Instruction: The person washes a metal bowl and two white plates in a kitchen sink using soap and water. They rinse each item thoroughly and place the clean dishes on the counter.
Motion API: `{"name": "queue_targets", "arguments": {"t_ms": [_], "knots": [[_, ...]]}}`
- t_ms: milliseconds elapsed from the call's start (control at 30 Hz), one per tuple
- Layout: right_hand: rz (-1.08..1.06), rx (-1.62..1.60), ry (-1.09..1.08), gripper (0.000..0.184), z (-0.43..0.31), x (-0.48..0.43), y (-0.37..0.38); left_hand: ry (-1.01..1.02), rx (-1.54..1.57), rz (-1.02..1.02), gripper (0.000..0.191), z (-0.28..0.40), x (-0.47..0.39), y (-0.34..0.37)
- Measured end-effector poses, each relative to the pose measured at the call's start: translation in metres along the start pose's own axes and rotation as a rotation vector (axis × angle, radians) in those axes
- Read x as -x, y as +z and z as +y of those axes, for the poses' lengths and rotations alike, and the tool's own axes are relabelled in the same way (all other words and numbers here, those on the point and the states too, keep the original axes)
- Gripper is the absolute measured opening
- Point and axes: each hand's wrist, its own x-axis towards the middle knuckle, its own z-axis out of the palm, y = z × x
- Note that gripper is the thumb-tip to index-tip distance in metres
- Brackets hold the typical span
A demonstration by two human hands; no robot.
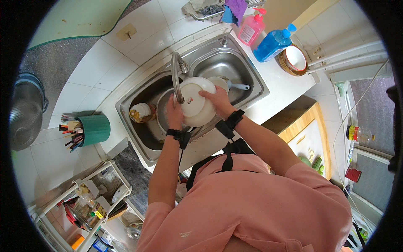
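A white plate with a small red and dark mark is held between both hands under the curved metal faucet, over the double steel sink. My left hand grips its left edge, partly behind the faucet's spout. My right hand holds the right edge, thumb on the plate's face. Beneath lies a round vessel, mostly hidden. A bottle with a yellowish cap lies in the left basin. Another pale dish and a white-handled utensil are in the right basin.
Pink and blue pump bottles and stacked bowls stand right of the sink. A green holder of chopsticks and utensils is at left. A wooden-framed cutting board with cut green vegetables lies at right; a wire rack is above.
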Motion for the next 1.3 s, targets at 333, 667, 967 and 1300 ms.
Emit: {"name": "queue_targets", "arguments": {"t_ms": [333, 667, 967, 1300], "knots": [[0.35, 0.451, -0.416, 0.048, 0.004, 0.012, 0.039, -0.336, 0.234, 0.257, 0.064, 0.035, 0.05, 0.057], [-0.074, 0.377, -0.213, 0.05, 0.002, -0.002, 0.023, -0.461, 0.871, -0.241, 0.067, 0.02, 0.036, -0.038], [-0.088, 0.185, -0.027, 0.041, 0.067, -0.025, 0.063, -0.425, 0.816, -0.037, 0.05, 0.062, 0.085, -0.098], [-0.284, 0.569, -0.077, 0.032, 0.055, -0.025, 0.086, -0.193, 0.535, 0.123, 0.04, 0.097, 0.107, -0.082]]}}
